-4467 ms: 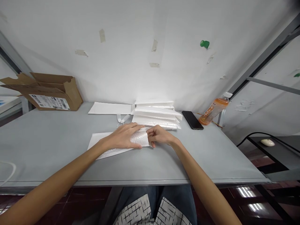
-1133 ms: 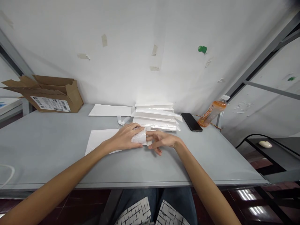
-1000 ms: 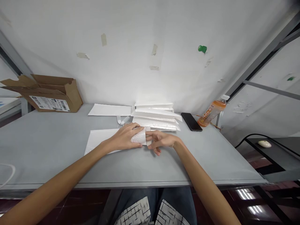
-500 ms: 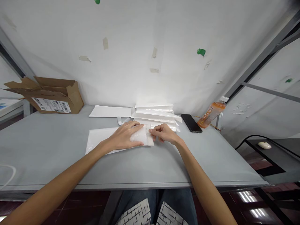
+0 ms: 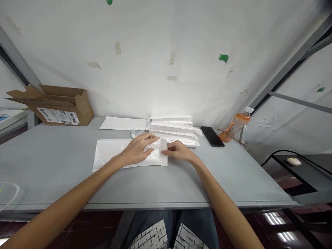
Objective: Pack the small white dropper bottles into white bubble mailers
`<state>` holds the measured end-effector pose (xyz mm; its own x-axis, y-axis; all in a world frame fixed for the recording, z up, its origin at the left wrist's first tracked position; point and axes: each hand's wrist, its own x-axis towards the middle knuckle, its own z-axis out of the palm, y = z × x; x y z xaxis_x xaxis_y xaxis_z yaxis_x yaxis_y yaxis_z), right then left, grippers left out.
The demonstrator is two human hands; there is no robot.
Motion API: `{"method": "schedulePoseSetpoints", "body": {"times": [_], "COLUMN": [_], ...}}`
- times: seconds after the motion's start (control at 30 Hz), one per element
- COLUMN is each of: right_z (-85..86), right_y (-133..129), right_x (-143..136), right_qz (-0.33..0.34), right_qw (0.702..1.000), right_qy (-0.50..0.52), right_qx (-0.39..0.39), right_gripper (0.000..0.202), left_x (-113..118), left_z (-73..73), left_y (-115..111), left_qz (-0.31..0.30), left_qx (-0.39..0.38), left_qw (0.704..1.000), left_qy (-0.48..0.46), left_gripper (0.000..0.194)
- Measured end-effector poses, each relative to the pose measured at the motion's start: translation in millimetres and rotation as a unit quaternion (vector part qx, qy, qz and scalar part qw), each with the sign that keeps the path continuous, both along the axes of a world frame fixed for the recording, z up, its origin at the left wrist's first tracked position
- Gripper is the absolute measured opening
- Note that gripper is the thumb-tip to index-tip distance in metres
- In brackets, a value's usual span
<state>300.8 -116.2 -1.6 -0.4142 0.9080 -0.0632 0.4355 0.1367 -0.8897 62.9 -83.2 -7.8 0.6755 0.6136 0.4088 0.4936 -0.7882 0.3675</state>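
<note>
A white bubble mailer (image 5: 107, 152) lies lengthwise on the grey table (image 5: 166, 186). Flat across its middle rests my left hand (image 5: 138, 149), thumb and fingers apart, pressing on the surface. My right hand (image 5: 178, 151) pinches the mailer's right end, at the folded flap, between thumb and fingers. Just behind my hands sits a pile of white mailers (image 5: 173, 128), loosely stacked and fanned. Another flat white mailer (image 5: 123, 123) lies to the left of that pile. A curled white strip (image 5: 133, 133) shows behind my left hand.
An open cardboard box (image 5: 64, 107) with a label stands at the back left. On the right are a black phone (image 5: 212, 136) and a leaning bottle of orange drink (image 5: 235, 126). Farther right, a white mouse (image 5: 293, 161) rests on a dark surface. A wall closes off the back.
The mailer's right end now lies flatter, with its flap folded straight across. My right hand has shifted slightly down and left onto the flap edge. My left hand stays on the mailer.
</note>
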Motion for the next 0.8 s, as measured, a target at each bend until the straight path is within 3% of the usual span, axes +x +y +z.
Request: {"method": "schedulePoseSetpoints", "body": {"times": [0.23, 0.4, 0.47, 0.6, 0.8], "right_z": [8.4, 0.8, -1.9, -4.6, 0.8], "right_y": [-7.8, -7.5, -7.3, -7.8, -11.0], "right_x": [-11.0, -19.3, -22.0, -25.2, -26.1], "right_qz": [-0.005, -0.037, -0.015, 0.041, 0.008], "right_qw": [0.996, 0.995, 0.994, 0.991, 0.991], "right_qy": [0.085, 0.094, 0.104, 0.12, 0.135], "right_qx": [-0.021, 0.012, -0.005, -0.05, -0.003], "right_gripper": [0.046, 0.04, 0.04, 0.047, 0.048], "left_x": [-0.5, 3.3, 4.7, 6.7, 4.2], "left_z": [0.3, 7.1, 9.5, 10.9, 7.9], "left_y": [3.5, -1.7, -4.4, -8.0, -5.1], "left_qz": [0.054, 0.027, 0.022, 0.017, 0.095], "left_qx": [0.022, 0.047, 0.058, 0.083, 0.128], "left_qw": [0.992, 0.978, 0.972, 0.968, 0.972], "left_qy": [-0.114, -0.201, -0.225, -0.236, -0.172], "left_gripper": [0.036, 0.025, 0.023, 0.024, 0.037]}}
